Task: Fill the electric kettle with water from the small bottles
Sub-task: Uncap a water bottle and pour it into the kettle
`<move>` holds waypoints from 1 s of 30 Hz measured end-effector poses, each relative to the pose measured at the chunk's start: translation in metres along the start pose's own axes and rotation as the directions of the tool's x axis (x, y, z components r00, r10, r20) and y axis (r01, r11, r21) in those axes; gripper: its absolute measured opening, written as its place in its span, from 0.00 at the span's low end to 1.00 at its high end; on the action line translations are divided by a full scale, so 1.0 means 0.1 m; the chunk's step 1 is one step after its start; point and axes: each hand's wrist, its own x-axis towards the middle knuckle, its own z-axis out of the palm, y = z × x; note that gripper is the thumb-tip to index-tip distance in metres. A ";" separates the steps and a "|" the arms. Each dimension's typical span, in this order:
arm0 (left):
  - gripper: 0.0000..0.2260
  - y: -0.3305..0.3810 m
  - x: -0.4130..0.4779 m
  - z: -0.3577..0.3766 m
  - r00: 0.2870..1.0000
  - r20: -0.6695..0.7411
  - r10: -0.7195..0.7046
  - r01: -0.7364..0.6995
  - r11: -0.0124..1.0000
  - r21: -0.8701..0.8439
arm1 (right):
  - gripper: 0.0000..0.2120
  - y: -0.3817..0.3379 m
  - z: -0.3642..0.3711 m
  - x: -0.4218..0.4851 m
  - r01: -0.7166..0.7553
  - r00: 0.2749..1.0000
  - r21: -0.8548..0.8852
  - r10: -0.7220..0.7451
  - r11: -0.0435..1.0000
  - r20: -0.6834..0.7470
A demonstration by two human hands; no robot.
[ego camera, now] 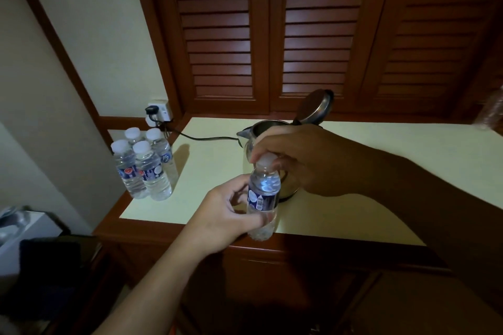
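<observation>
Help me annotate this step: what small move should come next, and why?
Probably twist the cap off. The left hand grips the bottle upright, the right hand pinches its cap, still on, and the kettle behind stands with its lid open, ready for pouring.

Capped small water bottle (263, 193) upright at centre frame; behind it the steel kettle (261, 130), lid (315, 106) raised; four capped bottles (144, 166) clustered left.

Probably a hotel room, though the light is dim: louvred wooden doors (272, 35) behind a built-in cream-topped counter (353, 185), where an electric kettle (261, 130) and four small water bottles (144, 166) stand beside a wall socket (159, 114).
</observation>
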 end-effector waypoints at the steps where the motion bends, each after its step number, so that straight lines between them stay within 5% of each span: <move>1: 0.20 -0.01 0.00 0.00 1.000 -0.009 -0.004 0.004 1.000 0.004 | 0.25 0.01 -0.01 0.00 0.015 1.000 0.043 -0.015 0.999 -0.002; 4: 0.20 -0.04 0.00 0.01 0.999 -0.027 -0.017 0.018 1.000 0.014 | 0.15 -0.01 0.00 0.02 0.006 0.996 0.147 0.007 0.989 -0.084; 7: 0.20 -0.06 -0.01 0.03 0.999 -0.029 -0.022 0.022 1.000 0.015 | 0.19 0.01 0.09 0.09 -0.072 0.978 -0.025 0.066 0.997 -0.196; 13: 0.21 -0.15 0.01 0.04 0.997 -0.060 -0.044 0.045 0.999 0.012 | 0.13 0.08 0.15 0.01 -0.105 0.980 0.024 0.108 0.994 -0.169; 22: 0.23 -0.25 0.03 0.05 0.990 -0.111 -0.092 0.086 0.994 -0.061 | 0.08 0.31 0.82 -0.40 -0.200 0.792 0.558 0.469 0.805 -0.392; 25: 0.22 -0.27 0.05 0.06 0.989 -0.124 -0.079 0.075 0.997 -0.033 | 0.03 0.55 1.18 -0.54 -0.304 0.739 0.520 0.542 0.798 -0.400; 28: 0.21 -0.28 0.07 0.06 0.988 -0.134 -0.074 0.074 0.997 -0.004 | 0.07 0.82 1.44 -0.61 -0.427 0.772 0.240 0.490 0.872 -0.404; 30: 0.22 -0.29 0.07 0.06 0.988 -0.134 -0.077 0.079 0.997 0.006 | 0.04 0.92 1.52 -0.63 -0.442 0.783 0.243 0.504 0.863 -0.365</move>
